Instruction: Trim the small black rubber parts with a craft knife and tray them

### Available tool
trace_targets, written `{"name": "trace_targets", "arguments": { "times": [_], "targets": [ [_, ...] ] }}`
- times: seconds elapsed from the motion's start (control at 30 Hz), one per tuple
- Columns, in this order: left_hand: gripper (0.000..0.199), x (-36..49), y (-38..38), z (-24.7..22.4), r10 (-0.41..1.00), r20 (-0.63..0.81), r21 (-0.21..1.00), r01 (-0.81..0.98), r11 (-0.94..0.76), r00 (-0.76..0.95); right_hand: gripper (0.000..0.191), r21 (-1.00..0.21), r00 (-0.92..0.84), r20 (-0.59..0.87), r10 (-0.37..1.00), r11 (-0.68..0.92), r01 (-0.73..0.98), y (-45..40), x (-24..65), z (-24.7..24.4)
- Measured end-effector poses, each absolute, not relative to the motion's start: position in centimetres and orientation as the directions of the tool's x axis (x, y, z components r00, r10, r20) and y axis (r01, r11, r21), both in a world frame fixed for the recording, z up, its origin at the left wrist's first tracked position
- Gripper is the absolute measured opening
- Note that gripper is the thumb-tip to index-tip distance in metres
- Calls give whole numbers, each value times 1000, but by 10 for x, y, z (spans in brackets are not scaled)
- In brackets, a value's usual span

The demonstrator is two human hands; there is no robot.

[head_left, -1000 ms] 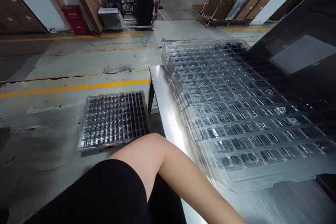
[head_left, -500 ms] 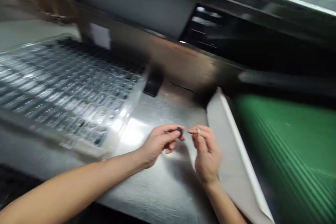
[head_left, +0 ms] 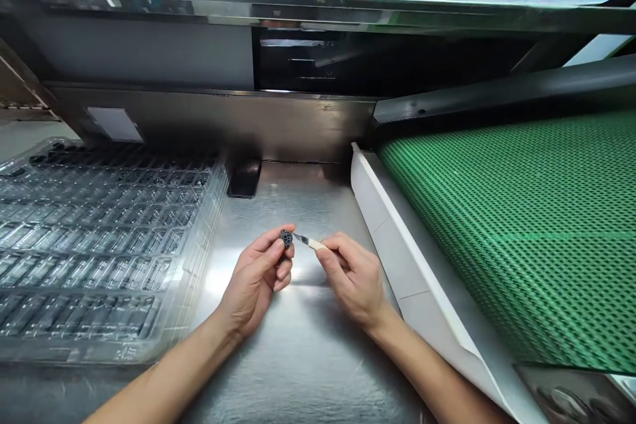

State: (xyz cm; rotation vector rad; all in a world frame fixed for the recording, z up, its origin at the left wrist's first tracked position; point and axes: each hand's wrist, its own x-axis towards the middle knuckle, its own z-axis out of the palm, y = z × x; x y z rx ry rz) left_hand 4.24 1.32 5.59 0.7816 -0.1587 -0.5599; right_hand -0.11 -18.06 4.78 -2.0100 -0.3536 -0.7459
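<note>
Above the middle of the metal table (head_left: 298, 364), my left hand (head_left: 261, 271) pinches a small round black part (head_left: 287, 237) with openings in its face. My right hand (head_left: 352, 271) is closed around the pale handle of a small knife (head_left: 314, 244). The knife's blade points left, and its tip is at the right edge of the black part; whether they touch is too small to tell. On the left lies a clear plastic tray (head_left: 173, 318) with rows of compartments, some of the far ones holding dark parts.
A flat black object (head_left: 244, 179) lies near the table's back edge. To the right, a white barrier (head_left: 397, 245) stands beside a green mesh conveyor belt (head_left: 536, 212). A metal back wall (head_left: 298, 126) runs behind the table.
The view has turned and become sharper. My right hand has turned, and the knife in it now shows clearly, pointing at the black part. My left hand still holds the black part.
</note>
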Motion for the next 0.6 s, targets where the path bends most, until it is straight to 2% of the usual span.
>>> {"name": "trace_targets", "arguments": {
  "times": [0.23,0.6],
  "targets": [
    [32,43,14,61,-461,-51,718,354,599,886,46,-593,751,659,-24,-631,500,-180,1,46],
    [37,39,16,65,-431,-71,730,341,592,900,47,-515,731,682,21,-695,501,-179,0,44]
  ]
}}
